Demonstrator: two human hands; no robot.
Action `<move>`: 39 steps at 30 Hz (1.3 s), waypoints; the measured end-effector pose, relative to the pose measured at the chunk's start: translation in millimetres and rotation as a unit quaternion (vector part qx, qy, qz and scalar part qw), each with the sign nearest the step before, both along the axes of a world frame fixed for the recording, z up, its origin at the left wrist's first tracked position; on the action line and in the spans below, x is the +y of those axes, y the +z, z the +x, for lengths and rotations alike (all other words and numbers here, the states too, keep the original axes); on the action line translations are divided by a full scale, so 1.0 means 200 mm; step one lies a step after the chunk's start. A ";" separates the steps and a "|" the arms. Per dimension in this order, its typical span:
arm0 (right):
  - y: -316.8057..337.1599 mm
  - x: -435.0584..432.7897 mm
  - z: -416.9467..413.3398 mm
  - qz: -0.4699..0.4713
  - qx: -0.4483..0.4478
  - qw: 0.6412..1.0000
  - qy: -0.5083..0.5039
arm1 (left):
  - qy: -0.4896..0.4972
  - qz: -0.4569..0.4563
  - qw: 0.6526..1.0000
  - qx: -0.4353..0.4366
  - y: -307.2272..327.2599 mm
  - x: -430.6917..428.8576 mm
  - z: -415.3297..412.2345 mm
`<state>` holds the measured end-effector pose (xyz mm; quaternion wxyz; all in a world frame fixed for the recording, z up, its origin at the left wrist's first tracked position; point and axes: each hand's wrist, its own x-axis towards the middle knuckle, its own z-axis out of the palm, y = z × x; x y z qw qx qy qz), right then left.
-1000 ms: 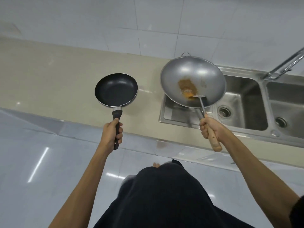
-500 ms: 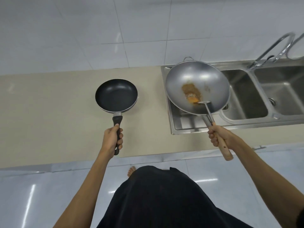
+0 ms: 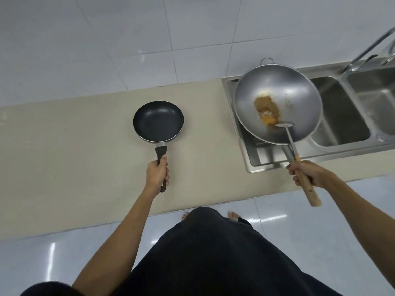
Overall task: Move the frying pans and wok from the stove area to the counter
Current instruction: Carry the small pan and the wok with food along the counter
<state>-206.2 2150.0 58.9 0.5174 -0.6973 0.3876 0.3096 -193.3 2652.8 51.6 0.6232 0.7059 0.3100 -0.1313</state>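
Observation:
A small black frying pan [image 3: 158, 121] hangs over the beige counter [image 3: 74, 142], and my left hand [image 3: 157, 173] grips its black handle. A large steel wok [image 3: 277, 103] with brown food scraps and a metal spatula inside hovers above the left end of the sink. My right hand [image 3: 307, 173] is closed around the wok's wooden handle together with the spatula's shaft. Whether the frying pan touches the counter I cannot tell.
A steel double sink [image 3: 342, 116] with a drainboard takes up the right end of the counter, with a curved tap [image 3: 367, 50] behind it. White wall tiles [image 3: 149, 39] rise behind the counter. The glossy floor lies below the counter's front edge.
The view has swung and closed in on the counter. Both pans have come forward over it, the frying pan lower toward the beige top, the wok still over the sink's left end.

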 end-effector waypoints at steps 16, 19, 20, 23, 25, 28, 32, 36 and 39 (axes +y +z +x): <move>0.00 0.06 0.07 -0.032 0.016 0.999 0.028 | -0.004 0.032 0.999 0.025 -0.12 -0.02 0.15; 0.00 0.07 0.08 -0.039 0.016 0.998 0.046 | -0.011 0.041 0.999 0.032 -0.13 -0.02 0.15; -0.01 0.07 0.08 -0.043 0.017 0.998 0.051 | -0.013 0.048 0.998 0.035 -0.13 -0.01 0.14; -0.01 0.08 0.09 -0.059 0.018 0.996 0.064 | -0.012 0.068 0.997 0.046 -0.14 -0.01 0.13; -0.01 0.09 0.08 -0.067 0.015 0.995 0.068 | -0.012 0.080 0.995 0.052 -0.14 -0.01 0.12; -0.02 0.10 0.07 -0.081 0.002 0.993 0.084 | -0.024 0.105 0.993 0.058 -0.13 -0.01 0.12; -0.04 0.11 0.04 -0.093 -0.019 0.992 0.089 | -0.039 0.134 0.988 0.059 -0.12 -0.04 0.09; -0.06 0.12 0.01 -0.106 -0.037 0.990 0.087 | -0.035 0.152 0.986 0.062 -0.10 -0.08 0.05; -0.07 0.12 -0.01 -0.109 -0.047 0.989 0.093 | -0.040 0.175 0.981 0.067 -0.08 -0.12 0.03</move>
